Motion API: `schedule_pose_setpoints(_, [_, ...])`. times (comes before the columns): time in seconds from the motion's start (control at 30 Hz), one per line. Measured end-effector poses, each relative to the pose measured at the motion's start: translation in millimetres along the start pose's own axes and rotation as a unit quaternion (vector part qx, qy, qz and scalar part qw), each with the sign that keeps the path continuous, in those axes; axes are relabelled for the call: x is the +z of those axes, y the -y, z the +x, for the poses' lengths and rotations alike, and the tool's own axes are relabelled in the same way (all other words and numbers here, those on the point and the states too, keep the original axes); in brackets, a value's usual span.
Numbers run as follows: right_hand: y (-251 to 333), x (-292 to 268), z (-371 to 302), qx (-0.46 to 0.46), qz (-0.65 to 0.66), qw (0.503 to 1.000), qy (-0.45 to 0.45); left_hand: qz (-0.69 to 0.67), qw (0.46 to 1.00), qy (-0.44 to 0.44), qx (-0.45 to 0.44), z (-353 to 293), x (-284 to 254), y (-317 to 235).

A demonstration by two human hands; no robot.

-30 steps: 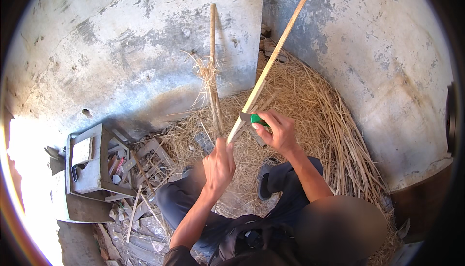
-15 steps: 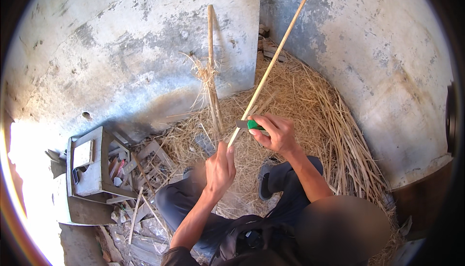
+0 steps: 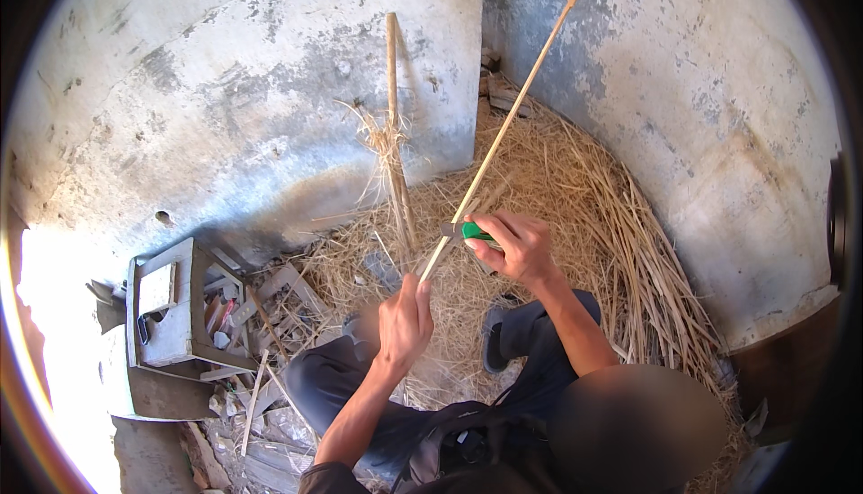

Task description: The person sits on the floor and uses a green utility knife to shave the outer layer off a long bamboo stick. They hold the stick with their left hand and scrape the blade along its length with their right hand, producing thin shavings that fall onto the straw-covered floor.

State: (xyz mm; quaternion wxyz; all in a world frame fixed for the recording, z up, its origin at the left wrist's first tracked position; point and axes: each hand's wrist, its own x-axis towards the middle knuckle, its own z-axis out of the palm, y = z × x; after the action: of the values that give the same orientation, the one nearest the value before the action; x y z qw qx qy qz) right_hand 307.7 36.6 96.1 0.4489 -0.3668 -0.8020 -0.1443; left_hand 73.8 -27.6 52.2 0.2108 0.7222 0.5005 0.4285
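A long, thin, pale wooden or cane strip [image 3: 509, 125] slants from my left hand up toward the far right, its far tip near the top edge of the view. My left hand [image 3: 404, 323] is closed round the near end of it. Just above that grip, a green-handled knife [image 3: 475, 231] is pinched between the thumb and fingers of my right hand [image 3: 521, 249]. Its short dark blade lies across the strip and appears to touch it. Where the strip ends inside my left fist is hidden.
Straw-like shavings [image 3: 539, 166] cover the floor, with long thin strips [image 3: 661, 265] piled along the right wall. Against the facing wall leans an upright pole [image 3: 392, 71] with fibres caught on it. A battered wooden stool [image 3: 191, 301] lies among scraps at the left.
My left hand has drawn slightly down and left, and the strip has shifted a little with it. The knife blade has turned and now looks narrower and darker.
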Motion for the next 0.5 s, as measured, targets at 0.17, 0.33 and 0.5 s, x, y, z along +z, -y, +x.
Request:
schedule_pose_setpoints(0.17, [-1.9,4.9,-1.2,-0.009,-0.012,1.0,-0.006,-0.002,1.0,0.004,-0.01,-0.9,-2.4,1.5])
schedule_pose_setpoints(0.33, [-4.6,8.0,-4.7,-0.001,-0.002,1.0,-0.013,-0.001,1.0,0.008,-0.005,-2.5,-3.2,4.1])
schedule_pose_setpoints(0.5, [-5.1,6.9,-3.7,-0.005,-0.012,1.0,-0.012,0.008,1.0,0.002,0.007,-2.6,-4.8,2.9])
